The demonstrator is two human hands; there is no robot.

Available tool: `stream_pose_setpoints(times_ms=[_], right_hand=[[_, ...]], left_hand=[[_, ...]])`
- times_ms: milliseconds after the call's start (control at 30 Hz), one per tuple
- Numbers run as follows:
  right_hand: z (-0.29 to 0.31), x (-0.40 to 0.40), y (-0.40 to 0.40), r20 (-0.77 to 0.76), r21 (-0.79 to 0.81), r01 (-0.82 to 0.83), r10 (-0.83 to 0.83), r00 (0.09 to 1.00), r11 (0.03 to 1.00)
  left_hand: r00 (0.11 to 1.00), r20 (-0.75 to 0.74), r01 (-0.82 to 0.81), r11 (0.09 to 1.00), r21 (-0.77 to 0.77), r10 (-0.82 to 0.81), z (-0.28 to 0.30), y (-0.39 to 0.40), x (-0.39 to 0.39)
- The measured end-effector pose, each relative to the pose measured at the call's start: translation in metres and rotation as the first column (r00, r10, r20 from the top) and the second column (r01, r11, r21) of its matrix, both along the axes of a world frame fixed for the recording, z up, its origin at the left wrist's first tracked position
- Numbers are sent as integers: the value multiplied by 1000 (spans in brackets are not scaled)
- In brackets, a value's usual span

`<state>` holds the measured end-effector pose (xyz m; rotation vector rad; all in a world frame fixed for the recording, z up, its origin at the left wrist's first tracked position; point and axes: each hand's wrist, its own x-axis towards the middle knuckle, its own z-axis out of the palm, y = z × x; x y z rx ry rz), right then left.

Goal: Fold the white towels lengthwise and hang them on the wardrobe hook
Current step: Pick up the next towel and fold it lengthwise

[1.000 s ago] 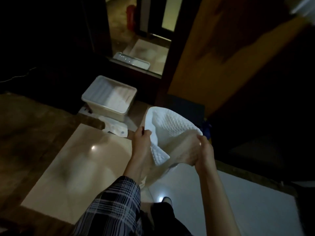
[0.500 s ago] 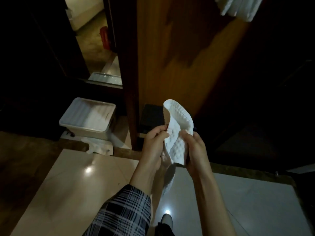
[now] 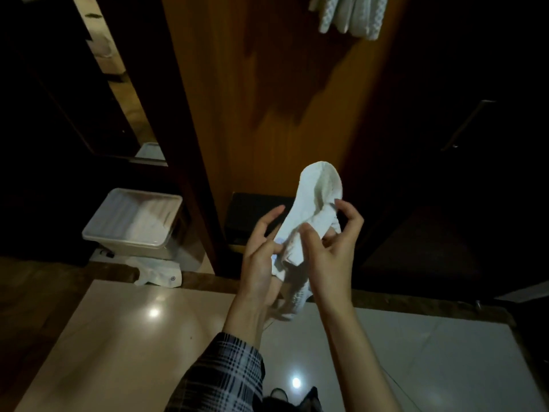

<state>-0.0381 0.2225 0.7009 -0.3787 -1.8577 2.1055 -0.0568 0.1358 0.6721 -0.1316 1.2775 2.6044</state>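
Observation:
A white textured towel [image 3: 315, 200] is folded into a narrow strip, its looped top standing up in front of the wooden wardrobe panel [image 3: 267, 84]. My left hand [image 3: 261, 251] grips the strip's lower middle between thumb and fingers. My right hand [image 3: 329, 248] holds the towel's right side, thumb pressed on the fold and fingers curled behind it. The towel's lower end hangs down between my wrists. More white towels [image 3: 347, 13] hang at the top of the panel; the hook itself is out of sight.
A white plastic tub [image 3: 133, 224] stands on the floor at the left, with a white cloth or bag [image 3: 157, 275] lying in front of it. A dark box [image 3: 252, 215] sits at the panel's base. Glossy floor tiles [image 3: 118, 337] lie below. A dark wardrobe door with handle [image 3: 466, 126] is at right.
The towel went from spread open between my hands to a narrow folded strip. My view swung right and up toward the wooden panel, bringing the hanging towels into sight.

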Motion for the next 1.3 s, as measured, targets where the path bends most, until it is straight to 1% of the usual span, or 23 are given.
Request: stream_pose_setpoints(times_ms=[67,133,200,267,400,467,533,600,633,667,700,733,767,800,833,867,900,933,967,1033,1133,1200,1300], right_hand=[[4,-1,10,-72,74,14,-9,997,997],[7,-5,21,-128,192,23,2,992,981],[9,-10,32,-107,278,-24,56,993,960],[10,-11,43,-73,294,-118,145,987,949],[16,-10,57,-17,360,-290,318,948,886],[20,-13,56,-1,392,-273,297,955,879],[24,-17,52,7,444,-170,186,983,880],[28,-20,52,17,542,-73,76,997,837],[30,-22,54,24,636,-50,46,999,770],[33,-23,56,10,771,-22,24,1000,636],[35,-25,59,-26,888,12,24,999,460],[36,-26,61,-62,948,41,57,996,314],[36,-27,63,-59,971,33,104,993,235],[37,-28,64,-18,978,-16,159,987,209],[37,-30,65,37,974,-83,216,976,209],[37,-31,65,101,959,-166,269,958,229],[38,-33,66,156,933,-245,317,936,264],[38,-34,65,179,912,-290,353,918,292],[37,-36,65,165,911,-285,367,915,299],[36,-38,62,97,944,-197,348,932,266],[38,-40,57,11,970,-92,339,941,225],[39,-42,56,13,971,-96,356,934,218],[37,-47,53,6,972,-93,373,928,216]], left_hand=[[1000,-9,8,997,75,-7,5,6,-5],[1000,-18,24,994,106,-23,8,10,-12],[999,-31,34,994,107,-31,11,11,-20],[998,-35,47,993,104,-44,14,10,-26],[992,-70,113,990,89,-107,21,6,-41],[987,-69,150,986,69,-145,23,6,-46],[979,-65,196,979,51,-192,26,5,-48],[964,-71,259,966,16,-257,29,3,-50],[953,-70,295,955,-9,-295,31,2,-52],[940,-63,335,942,-35,-336,32,2,-54],[925,-54,373,926,-61,-376,34,1,-55],[909,-40,410,908,-85,-414,35,1,-57],[894,-24,442,891,-106,-447,36,-1,-59],[880,-12,469,874,-123,-474,37,-3,-61],[867,-12,492,861,-131,-498,39,-6,-61],[857,-20,507,851,-136,-514,41,-8,-62],[853,-27,512,846,-147,-521,42,-11,-62],[854,-29,509,845,-166,-520,43,-13,-63],[856,-27,503,845,-183,-516,45,-14,-64],[873,-16,474,857,-202,-487,46,-14,-67],[929,42,366,894,-259,-368,47,-13,-71],[946,74,323,899,-295,-316,48,-12,-72],[962,43,266,885,-381,-271,50,-9,-72]])
